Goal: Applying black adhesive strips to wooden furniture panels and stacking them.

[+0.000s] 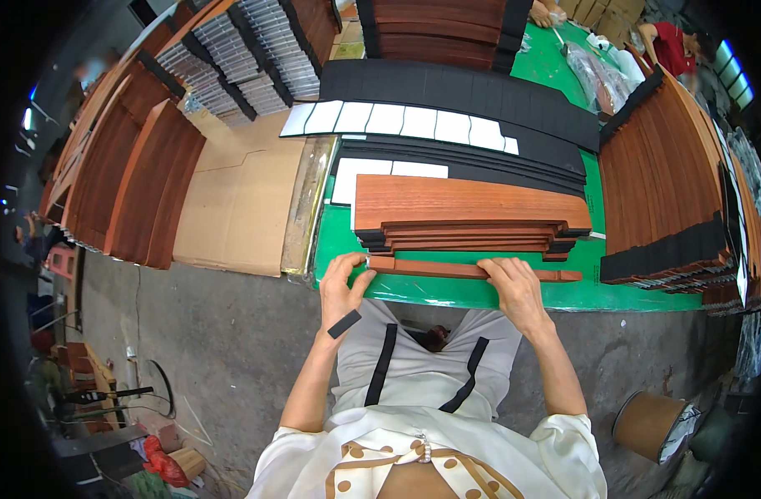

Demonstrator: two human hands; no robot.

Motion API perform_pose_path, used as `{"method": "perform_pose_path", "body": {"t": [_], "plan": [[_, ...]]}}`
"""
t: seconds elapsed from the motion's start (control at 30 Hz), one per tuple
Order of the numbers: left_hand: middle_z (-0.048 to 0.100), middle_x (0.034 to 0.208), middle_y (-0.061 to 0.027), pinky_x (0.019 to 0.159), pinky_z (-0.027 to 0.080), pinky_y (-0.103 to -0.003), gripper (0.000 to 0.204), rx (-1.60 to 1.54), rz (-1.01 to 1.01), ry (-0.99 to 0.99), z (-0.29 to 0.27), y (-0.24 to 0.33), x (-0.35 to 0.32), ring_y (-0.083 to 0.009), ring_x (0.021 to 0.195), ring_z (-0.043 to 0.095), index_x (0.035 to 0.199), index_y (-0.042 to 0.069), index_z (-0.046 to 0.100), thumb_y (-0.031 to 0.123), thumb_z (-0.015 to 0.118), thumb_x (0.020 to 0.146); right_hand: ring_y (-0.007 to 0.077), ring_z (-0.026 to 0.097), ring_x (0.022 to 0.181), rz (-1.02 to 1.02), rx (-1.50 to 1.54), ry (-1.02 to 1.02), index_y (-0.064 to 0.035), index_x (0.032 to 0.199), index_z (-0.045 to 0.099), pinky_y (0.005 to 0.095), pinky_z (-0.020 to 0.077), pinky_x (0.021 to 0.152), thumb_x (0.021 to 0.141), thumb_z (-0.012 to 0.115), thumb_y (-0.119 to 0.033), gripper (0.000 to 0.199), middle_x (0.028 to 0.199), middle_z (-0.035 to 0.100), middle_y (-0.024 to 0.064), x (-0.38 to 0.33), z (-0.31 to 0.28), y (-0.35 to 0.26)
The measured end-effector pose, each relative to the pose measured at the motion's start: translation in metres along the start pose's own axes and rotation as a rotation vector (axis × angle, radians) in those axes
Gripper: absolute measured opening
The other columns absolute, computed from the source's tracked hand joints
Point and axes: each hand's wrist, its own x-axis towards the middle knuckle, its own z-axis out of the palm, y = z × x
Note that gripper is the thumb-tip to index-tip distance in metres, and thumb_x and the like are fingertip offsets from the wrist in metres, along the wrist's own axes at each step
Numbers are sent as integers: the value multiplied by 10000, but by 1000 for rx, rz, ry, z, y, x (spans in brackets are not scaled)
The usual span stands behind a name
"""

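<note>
A narrow reddish-brown wooden board (439, 268) stands on its long edge at the near side of the green table. My left hand (344, 284) is closed at its left end, thumb and fingers around a small pale bit there that is too small to make out. My right hand (516, 293) grips the board right of its middle, fingers over the top. A short black strip (344, 324) sticks to my left wrist. Just beyond lies a stack of matching wooden boards (472, 204) with black pads under their ends. Two long black strips (382, 364) lie on my thighs.
Behind are black foam sheets (455, 87) and white-backed pads (397, 121) on the green table (335, 241). Tall board stacks rise left (152, 179) and right (659, 179). Flattened cardboard (239, 200) lies at left. Another person (672, 46) is at the far right.
</note>
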Motion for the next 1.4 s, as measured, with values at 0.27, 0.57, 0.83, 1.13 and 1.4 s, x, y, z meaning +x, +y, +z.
{"method": "perform_pose_path", "body": {"t": [0.27, 0.57, 0.83, 1.13, 1.4], "plan": [[598, 1030, -113, 728, 485, -311, 235, -84, -174, 111, -9, 30, 0, -224, 837, 605, 1026, 8, 614, 2, 630, 791, 319, 545, 1004, -15, 7, 108, -25, 1096, 592, 411, 449, 871, 678, 678, 5, 427, 1084, 597, 117, 12, -11, -23], [576, 970, -110, 655, 481, -312, 201, 216, -81, 60, -26, 68, -13, -254, 743, 594, 1008, 49, 627, -2, 608, 815, 219, 597, 860, -460, 445, 115, -31, 968, 652, 310, 527, 712, 636, 654, -74, 335, 941, 608, 62, 45, 28, -135], [596, 1050, -86, 725, 499, -355, 253, 410, -100, -16, -9, 44, -23, -294, 880, 605, 1013, 123, 647, 9, 562, 804, 235, 598, 859, -538, 334, 85, 39, 953, 626, 311, 523, 733, 647, 624, -69, 325, 947, 596, 109, 29, 42, -133], [582, 1057, -59, 688, 416, -372, 308, 919, 156, 120, -17, 41, -14, -251, 898, 561, 1039, 112, 633, 1, 578, 757, 199, 487, 710, -494, 81, -12, 56, 834, 576, 287, 474, 641, 632, 583, -114, 264, 771, 492, 81, 14, 36, -147], [597, 983, -71, 740, 406, -369, 255, 569, 460, 121, 18, 83, 1, -255, 882, 566, 991, 82, 645, 28, 629, 742, 220, 594, 828, -30, 367, 163, -14, 907, 628, 342, 514, 691, 694, 690, -54, 225, 882, 607, 83, -12, -44, -77]]}}
